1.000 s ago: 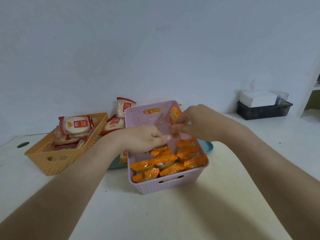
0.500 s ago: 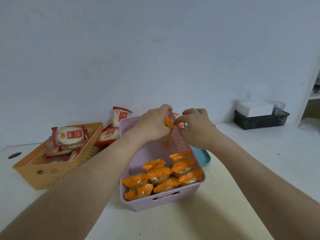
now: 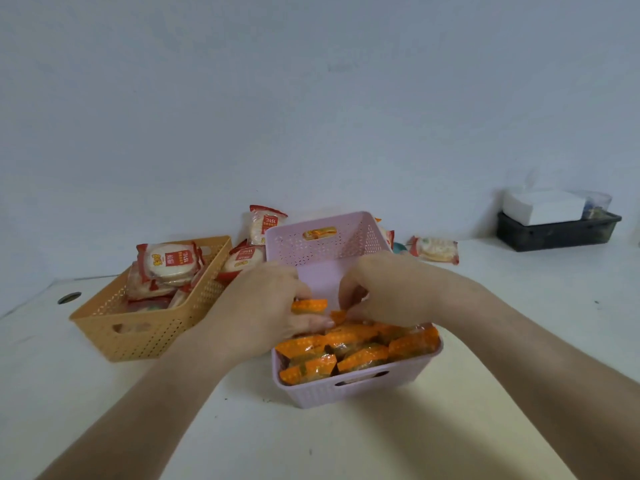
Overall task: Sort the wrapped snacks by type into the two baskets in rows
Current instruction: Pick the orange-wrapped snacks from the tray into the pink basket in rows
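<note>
Both hands inside lilac basket, working on orange-wrapped snacks.

Nearest: lilac basket on white table; its front half packed with orange-wrapped snacks in rows, rear half bare. Left hand curled, fingers pinched on one orange packet just above the rows. Right hand curled down close beside it, fingertips by an orange wrapper corner; whether it grips, cannot tell. Left of this, orange basket holding red-and-white round cracker packs. Behind the baskets, more such packs loose, one off to the right. Far right: black tray with white box.
</note>
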Demonstrator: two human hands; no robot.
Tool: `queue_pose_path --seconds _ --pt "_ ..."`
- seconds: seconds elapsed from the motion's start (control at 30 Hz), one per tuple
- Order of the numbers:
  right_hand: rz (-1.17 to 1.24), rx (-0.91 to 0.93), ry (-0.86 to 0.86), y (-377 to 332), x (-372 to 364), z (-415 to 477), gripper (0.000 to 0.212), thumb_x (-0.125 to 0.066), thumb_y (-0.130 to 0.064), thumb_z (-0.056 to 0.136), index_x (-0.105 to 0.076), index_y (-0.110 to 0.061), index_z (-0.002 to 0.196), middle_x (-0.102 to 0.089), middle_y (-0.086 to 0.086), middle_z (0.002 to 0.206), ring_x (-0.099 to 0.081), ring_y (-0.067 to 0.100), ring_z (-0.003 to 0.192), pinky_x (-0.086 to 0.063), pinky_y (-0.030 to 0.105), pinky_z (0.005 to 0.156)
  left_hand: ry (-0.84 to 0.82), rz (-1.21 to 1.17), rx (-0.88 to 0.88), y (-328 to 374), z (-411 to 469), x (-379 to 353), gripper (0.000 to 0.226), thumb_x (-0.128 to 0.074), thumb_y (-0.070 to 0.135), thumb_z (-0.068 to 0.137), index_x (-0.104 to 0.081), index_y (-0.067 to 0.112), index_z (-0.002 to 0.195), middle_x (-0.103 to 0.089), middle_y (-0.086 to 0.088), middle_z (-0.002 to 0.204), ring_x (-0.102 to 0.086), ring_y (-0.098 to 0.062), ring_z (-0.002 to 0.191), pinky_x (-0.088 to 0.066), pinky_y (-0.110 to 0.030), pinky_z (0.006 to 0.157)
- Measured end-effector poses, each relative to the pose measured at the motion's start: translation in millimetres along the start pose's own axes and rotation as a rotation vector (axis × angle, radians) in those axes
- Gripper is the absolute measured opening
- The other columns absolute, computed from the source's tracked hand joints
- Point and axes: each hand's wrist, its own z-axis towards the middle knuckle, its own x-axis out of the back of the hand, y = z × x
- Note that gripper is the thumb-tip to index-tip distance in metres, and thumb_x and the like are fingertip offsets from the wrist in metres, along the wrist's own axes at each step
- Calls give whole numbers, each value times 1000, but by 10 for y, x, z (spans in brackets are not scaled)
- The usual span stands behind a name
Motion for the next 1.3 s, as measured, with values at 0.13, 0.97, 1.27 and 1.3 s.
queue_pose_path --seconds 0.13,0.97,1.27,1.3 --pt "-48 -10 16 56 11 -54 20 -55 -29 92 -72 -29 102 -69 -11 105 -59 14 102 -47 42 93 -142 25 24 55 -30 17 91 -8 84 74 -69 17 71 -57 1 77 -50 -9 77 -26 -35 78" --pt "590 -398 253 627 -92 -211 43 -37 -28 102 -65 3 92 -67 19 83 -57 20 68 -44 31 60 57 -713 523 124 56 -101 28 -37 27 100 -64 21 100 -69 0 93 -64 -20 86 -52 -44 79" --pt "468 -725 290 1327 237 -863 31 -41 -16 98 -66 1 103 -67 18 96 -64 32 88 -51 40 78 16 -752 334 1083 732 -190 30 -37 21 94 -58 7 77 -65 -18 85 -61 -36 83 -51 -45 76" --pt "464 -758 276 1396 251 -945 32 -40 -18 99 -64 3 104 -66 18 94 -62 32 84 -50 39 74 -7 -759 331 1196 791 -217 31 -37 24 92 -59 5 82 -66 -19 87 -61 -37 84 -53 -46 77"
